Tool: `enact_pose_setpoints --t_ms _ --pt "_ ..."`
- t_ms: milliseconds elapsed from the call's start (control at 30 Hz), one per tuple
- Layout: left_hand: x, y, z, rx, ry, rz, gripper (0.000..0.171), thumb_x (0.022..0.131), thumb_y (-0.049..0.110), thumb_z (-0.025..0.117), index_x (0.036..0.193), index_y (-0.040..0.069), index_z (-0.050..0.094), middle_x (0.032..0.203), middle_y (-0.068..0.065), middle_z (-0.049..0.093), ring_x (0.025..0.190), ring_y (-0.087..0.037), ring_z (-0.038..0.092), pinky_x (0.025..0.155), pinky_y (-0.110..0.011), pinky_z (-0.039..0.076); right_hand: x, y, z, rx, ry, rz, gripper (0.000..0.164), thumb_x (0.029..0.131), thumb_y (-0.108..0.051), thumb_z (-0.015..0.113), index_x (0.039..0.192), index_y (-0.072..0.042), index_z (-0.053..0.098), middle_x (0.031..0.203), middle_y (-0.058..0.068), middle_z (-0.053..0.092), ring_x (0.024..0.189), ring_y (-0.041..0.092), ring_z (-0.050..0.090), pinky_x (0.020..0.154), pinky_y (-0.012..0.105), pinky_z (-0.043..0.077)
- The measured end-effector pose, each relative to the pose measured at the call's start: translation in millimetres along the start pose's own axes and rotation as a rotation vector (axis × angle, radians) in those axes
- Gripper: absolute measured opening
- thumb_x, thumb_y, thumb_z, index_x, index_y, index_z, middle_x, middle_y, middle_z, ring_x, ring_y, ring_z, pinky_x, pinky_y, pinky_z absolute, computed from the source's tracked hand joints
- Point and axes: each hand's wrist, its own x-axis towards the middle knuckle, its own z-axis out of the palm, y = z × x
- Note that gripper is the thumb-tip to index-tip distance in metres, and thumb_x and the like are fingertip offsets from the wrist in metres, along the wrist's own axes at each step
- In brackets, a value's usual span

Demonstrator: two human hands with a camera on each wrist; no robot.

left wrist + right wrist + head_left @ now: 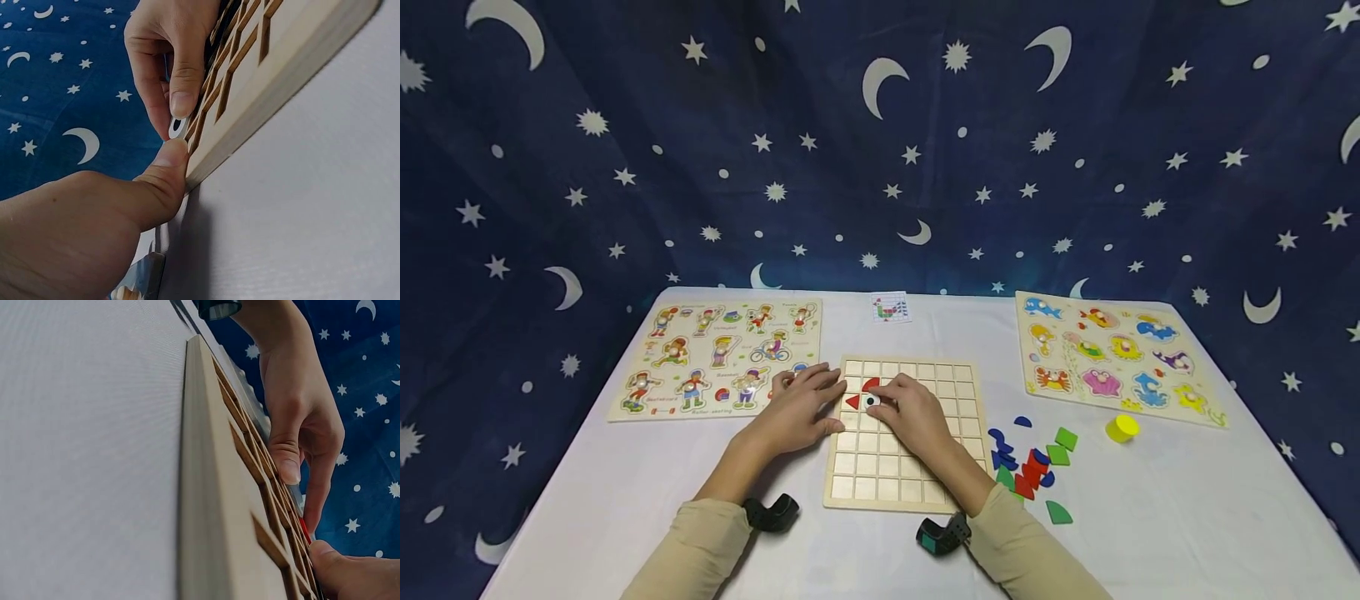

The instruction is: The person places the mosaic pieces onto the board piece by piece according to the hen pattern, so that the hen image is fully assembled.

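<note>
A wooden grid board [886, 465] lies in the middle of the table. My right hand [917, 418] pinches a white piece with a black dot [872, 401] between thumb and fingers, at a cell in the board's upper left. The left wrist view also shows this white piece [178, 127] beneath the right thumb. Next to it sit a red triangle [853, 402] and a red curved piece [870, 383], the latter partly covered by the fingers. My left hand [803, 408] rests at the board's left edge, its fingers extended and its thumb touching the frame.
Right of the board lie loose blue pieces [997, 440], red pieces [1030, 477] and green pieces [1059, 512], near a yellow cylinder [1122, 428]. Picture puzzles stand behind left [700, 392] and right [1060, 333]. A small pattern card [891, 307] lies at the back.
</note>
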Motion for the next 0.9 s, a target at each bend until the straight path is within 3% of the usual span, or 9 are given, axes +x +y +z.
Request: enact_pose_setpoints --t_ms 900 --pt "0.4 -0.8 0.5 -0.003 -0.006 -0.018 0.067 0.082 0.049 0.067 0.137 0.013 0.053 0.146 -0.006 0.045 0.141 -0.027 0.029 0.096 -0.055 0.02 1.2 1.6 5.0 0.024 -0.001 0.022 0.035 0.08 -0.037 0.074 0.108 -0.018 0.074 0.086 -0.006 0.06 0.073 0.007 0.053 0.064 0.022 0.042"
